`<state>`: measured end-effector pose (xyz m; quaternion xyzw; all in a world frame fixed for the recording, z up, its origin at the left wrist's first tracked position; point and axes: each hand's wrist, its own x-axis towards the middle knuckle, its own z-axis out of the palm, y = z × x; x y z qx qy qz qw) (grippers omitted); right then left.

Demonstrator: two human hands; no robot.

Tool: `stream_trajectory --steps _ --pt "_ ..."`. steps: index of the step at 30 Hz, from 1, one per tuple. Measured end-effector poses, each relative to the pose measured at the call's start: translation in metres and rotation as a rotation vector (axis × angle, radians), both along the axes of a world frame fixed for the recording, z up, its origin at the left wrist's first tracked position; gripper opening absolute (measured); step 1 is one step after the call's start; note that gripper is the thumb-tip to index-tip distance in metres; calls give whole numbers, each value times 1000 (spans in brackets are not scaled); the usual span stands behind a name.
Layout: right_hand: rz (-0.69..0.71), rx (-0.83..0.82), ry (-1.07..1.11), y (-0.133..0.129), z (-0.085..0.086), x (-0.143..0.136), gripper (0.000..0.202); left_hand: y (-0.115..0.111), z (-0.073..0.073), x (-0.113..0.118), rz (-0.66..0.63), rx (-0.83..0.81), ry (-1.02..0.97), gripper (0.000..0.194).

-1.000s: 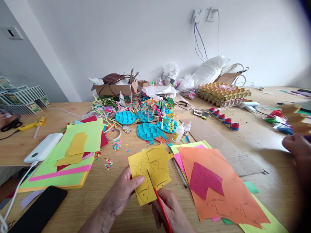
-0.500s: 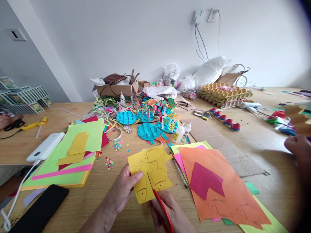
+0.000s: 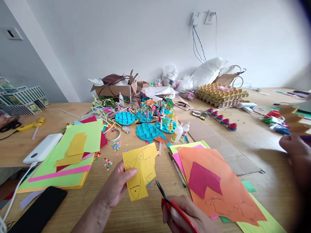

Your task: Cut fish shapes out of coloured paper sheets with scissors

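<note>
Yellow paper point(image 3: 139, 170) with pencil-drawn fish outlines is pinched between the thumb and fingers of my left hand point(image 3: 119, 181), with a slit running up between two of the fish. To its lower right, my right hand point(image 3: 187, 212) grips red-handled scissors point(image 3: 167, 199). Their dark blades are slightly apart and clear of the paper. An orange sheet point(image 3: 218, 181) with more fish drawings lies on the right, a magenta piece point(image 3: 205, 181) on top of it. Between paper and orange sheet rests a pen point(image 3: 177, 170).
Blue discs with paper fish point(image 3: 148, 131), glue bottles point(image 3: 177, 133) and a tape roll point(image 3: 113, 134) are beyond my hands. Stacked coloured paper point(image 3: 80, 142), a white power bank point(image 3: 42, 149) and a black phone point(image 3: 41, 210) lie left. Another person's hand point(image 3: 295, 155) is at right.
The scissors have come out of the slit in the yellow paper and moved right and down with my right hand. The yellow paper has shifted slightly left, its right part now bent.
</note>
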<state>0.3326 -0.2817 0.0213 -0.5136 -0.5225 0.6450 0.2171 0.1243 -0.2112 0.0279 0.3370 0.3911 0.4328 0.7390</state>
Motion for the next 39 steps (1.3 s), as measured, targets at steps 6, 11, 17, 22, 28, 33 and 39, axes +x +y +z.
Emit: stream_trajectory --steps 6,11,17,22,28,33,39 --pt "147 137 98 22 0 -19 48 -8 3 4 -50 4 -69 39" --pt "121 131 139 22 -5 -23 47 -11 4 8 -71 -18 -90 41" --pt "55 135 143 21 -6 -29 48 -15 5 15 -99 -20 -108 46" --pt "6 115 184 19 -9 -35 49 -18 3 19 -52 -22 -108 53" --pt "-57 82 257 19 -12 -41 51 -18 0 22 -45 -28 -95 57" --pt "-78 74 252 18 -12 -43 54 -18 1 23 -53 -36 -94 56" --pt "-71 169 249 16 -20 -40 51 -18 4 23 -62 -44 -110 54"
